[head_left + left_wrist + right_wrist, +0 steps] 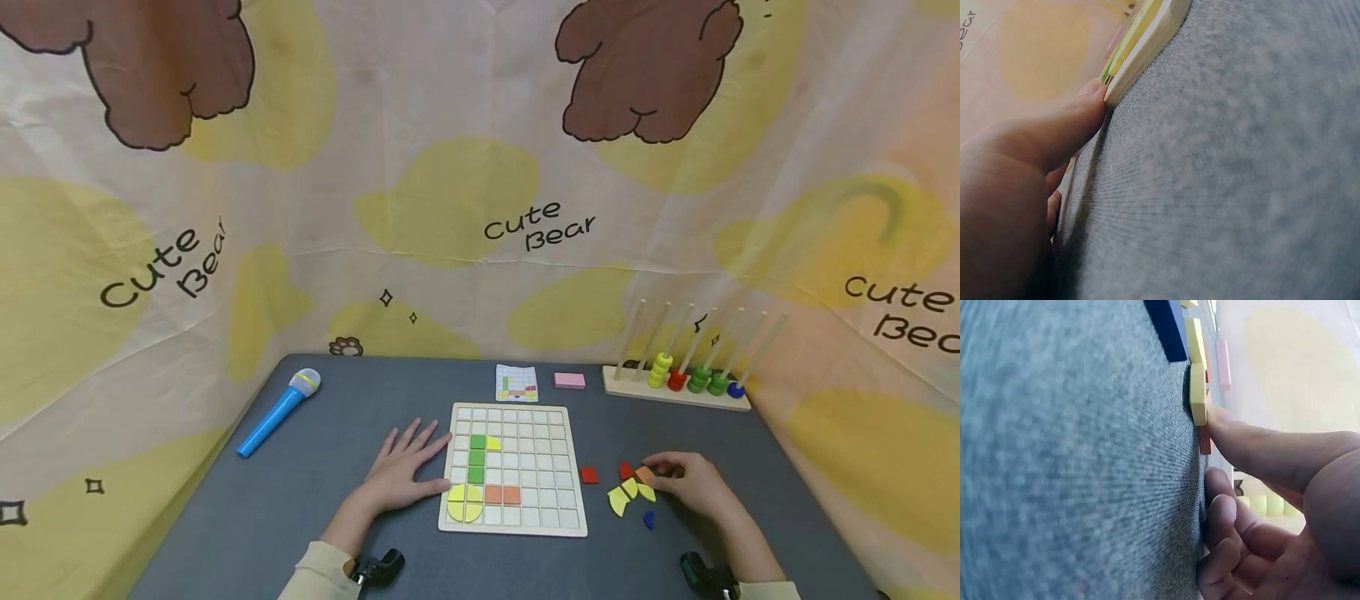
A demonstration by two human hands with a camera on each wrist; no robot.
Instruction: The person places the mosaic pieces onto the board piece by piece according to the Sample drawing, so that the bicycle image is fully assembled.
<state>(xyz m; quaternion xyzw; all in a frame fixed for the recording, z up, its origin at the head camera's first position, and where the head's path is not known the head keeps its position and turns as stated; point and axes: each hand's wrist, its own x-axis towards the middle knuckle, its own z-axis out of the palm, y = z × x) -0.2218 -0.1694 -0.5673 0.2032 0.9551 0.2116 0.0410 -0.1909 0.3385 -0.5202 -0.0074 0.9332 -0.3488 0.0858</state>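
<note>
My left hand [401, 473] lies spread on the table, with its thumb and index fingertips at the left edge of a white gridded board [553, 521]. In the left wrist view, the thumb [1075, 125] touches the board's side. On the board are green squares [477, 457], orange squares [502, 495], a yellow quarter piece [492, 443] and a yellow circle [465, 503] made of several pieces. My right hand [693, 483] pinches an orange tile [644, 474] between thumb and index finger, low over the table. Yellow pieces [617, 501], a red piece [626, 471] and a blue piece [648, 520] lie beside it.
A red square [588, 475] lies just right of the board. Behind the board are a printed pattern card [517, 384] and a pink block [569, 381]. A peg counting stand [675, 389] with coloured beads stands at back right. A blue toy microphone [279, 413] lies at left.
</note>
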